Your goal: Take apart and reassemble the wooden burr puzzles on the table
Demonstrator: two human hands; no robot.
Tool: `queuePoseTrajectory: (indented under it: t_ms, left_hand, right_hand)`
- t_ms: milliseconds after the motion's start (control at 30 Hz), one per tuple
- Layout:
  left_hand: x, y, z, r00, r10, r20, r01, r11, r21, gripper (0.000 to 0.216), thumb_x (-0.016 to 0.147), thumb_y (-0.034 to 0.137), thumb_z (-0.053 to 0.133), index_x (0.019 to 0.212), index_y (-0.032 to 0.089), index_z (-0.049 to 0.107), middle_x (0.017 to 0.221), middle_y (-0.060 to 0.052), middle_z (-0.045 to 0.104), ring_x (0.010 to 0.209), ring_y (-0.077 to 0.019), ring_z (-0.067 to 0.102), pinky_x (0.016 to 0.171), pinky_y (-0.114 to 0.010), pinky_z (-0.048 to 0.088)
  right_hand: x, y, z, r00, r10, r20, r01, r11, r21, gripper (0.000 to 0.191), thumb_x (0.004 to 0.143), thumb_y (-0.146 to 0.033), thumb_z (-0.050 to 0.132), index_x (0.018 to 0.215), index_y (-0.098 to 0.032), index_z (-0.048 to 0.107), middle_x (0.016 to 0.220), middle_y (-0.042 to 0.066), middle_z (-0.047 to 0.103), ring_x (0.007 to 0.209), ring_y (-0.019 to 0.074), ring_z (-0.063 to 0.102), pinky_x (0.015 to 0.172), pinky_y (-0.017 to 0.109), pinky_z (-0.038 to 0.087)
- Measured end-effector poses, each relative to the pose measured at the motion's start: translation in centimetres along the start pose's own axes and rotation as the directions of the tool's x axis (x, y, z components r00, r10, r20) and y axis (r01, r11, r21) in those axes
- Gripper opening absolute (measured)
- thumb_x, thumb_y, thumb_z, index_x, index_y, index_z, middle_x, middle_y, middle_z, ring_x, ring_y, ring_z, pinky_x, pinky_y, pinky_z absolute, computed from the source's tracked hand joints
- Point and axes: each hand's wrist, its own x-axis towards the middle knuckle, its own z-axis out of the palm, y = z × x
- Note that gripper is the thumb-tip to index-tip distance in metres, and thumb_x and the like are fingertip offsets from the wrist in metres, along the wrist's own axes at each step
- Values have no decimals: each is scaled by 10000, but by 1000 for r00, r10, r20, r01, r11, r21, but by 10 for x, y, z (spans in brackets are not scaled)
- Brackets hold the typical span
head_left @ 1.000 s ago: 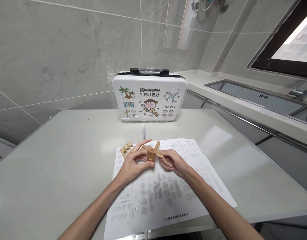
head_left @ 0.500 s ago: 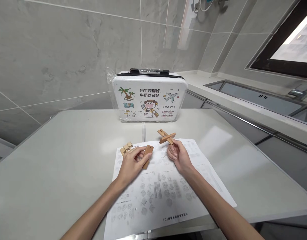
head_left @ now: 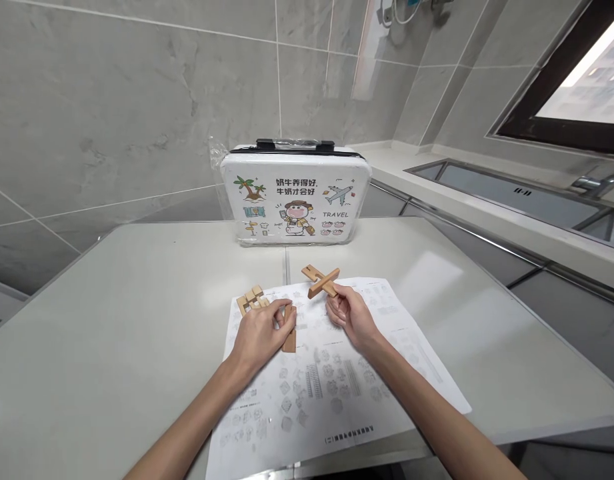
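My left hand (head_left: 263,333) is closed on a flat brown wooden puzzle piece (head_left: 289,341), whose lower end sticks out below the fingers. Just beyond that hand, some lighter wooden puzzle pieces (head_left: 250,297) with notches lie at the paper's upper left corner, partly covered by the hand. Between thumb and fingers, my right hand (head_left: 353,315) pinches the near end of two crossed wooden puzzle pieces (head_left: 323,283), held above the paper. One of the crossed pieces has a slot and a dark mark near its far end. Beneath both hands lies a printed instruction sheet (head_left: 347,400) with small diagrams.
A white carrying case (head_left: 297,193) with cartoon prints and a black handle stands at the back of the pale folding table (head_left: 151,313), against the grey tiled wall. A counter with a sink (head_left: 517,193) runs along the right.
My left hand has turned its wooden piece more upright and drawn it slightly nearer. The crossed pieces in my right hand have shifted left and a little down.
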Motion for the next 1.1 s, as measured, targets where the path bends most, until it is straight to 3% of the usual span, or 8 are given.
queuePoseTrajectory:
  t_ms: [400, 567, 667, 767, 867, 967, 1100]
  left_hand:
    - [0, 1, -3, 997, -31, 71, 29, 999, 28, 366, 995, 487, 611, 1132, 200, 793, 627, -10, 672, 556, -210, 624, 597, -297, 403]
    - [-1, 11, -5, 994, -109, 30, 113, 950, -290, 413, 1041, 560, 523, 1128, 201, 707, 530, 52, 567, 431, -154, 519, 512, -267, 384]
    - [0, 16, -7, 974, -170, 151, 227, 778, -586, 516, 1045, 669, 438, 1108, 195, 630, 555, 66, 572, 355, -121, 472, 427, -245, 374]
    - [3, 16, -8, 957, -130, 261, 281, 640, -715, 499, 984, 677, 578, 1026, 182, 624, 538, 71, 560, 343, -98, 456, 411, -225, 366]
    - [5, 14, -9, 954, -95, 284, 284, 595, -752, 464, 949, 625, 672, 1006, 165, 661, 504, 72, 546, 351, -85, 442, 442, -222, 384]
    - [6, 12, -9, 960, -101, 261, 271, 568, -777, 489, 938, 633, 690, 1052, 158, 670, 530, 68, 566, 370, -82, 446, 457, -224, 387]
    - [5, 13, -9, 962, -96, 255, 262, 580, -772, 469, 953, 618, 685, 1072, 165, 662, 541, 69, 568, 400, -85, 462, 486, -224, 396]
  right_hand:
    - [-1, 3, -1, 998, 2, 69, 1, 999, -44, 488, 929, -455, 608, 524, -216, 476, 424, -70, 331, 370, 77, 287, 423, 257, 183]
    - [-3, 2, -1, 989, 35, 141, -27, 998, -60, 507, 916, -447, 612, 496, -234, 422, 398, -78, 291, 362, 75, 235, 405, 257, 138]
    - [-5, 3, -2, 967, 89, 240, -68, 993, -95, 523, 911, -440, 621, 477, -240, 409, 378, -86, 268, 351, 70, 204, 397, 258, 131]
    - [-7, 3, -2, 922, 145, 358, -102, 986, -135, 497, 926, -436, 635, 513, -229, 453, 385, -81, 319, 356, 73, 237, 396, 252, 184]
    - [-6, 4, -2, 916, 140, 375, -94, 986, -139, 439, 974, -472, 647, 646, -206, 527, 469, -59, 463, 394, 82, 349, 418, 234, 276]
    - [-6, 3, -2, 920, 127, 371, -94, 990, -105, 354, 996, -538, 672, 923, -197, 609, 708, -16, 644, 455, 81, 461, 432, 212, 331]
    - [-7, -1, -2, 872, 185, 454, -174, 983, -65, 513, 1005, -595, 653, 1332, -205, 585, 895, 51, 714, 564, 129, 613, 441, 219, 390]
